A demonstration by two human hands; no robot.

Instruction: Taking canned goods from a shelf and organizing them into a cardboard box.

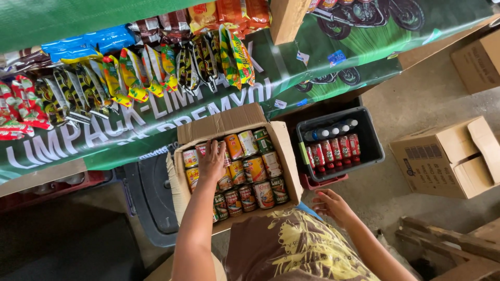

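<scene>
Brown cardboard box of labelled tin cans is sitting open-flapped for access, left hand reaching in, fingers pressing the cans, right hand hanging released at four o'clock.

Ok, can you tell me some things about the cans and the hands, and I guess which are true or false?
1. The left hand rests on cans inside an open cardboard box. True.
2. The right hand holds a can. False: it is empty, beside the box.
3. The dark crate holds bottles. True.
4. Snack packets lie on the floor. False: they hang in a row above the box.
</scene>
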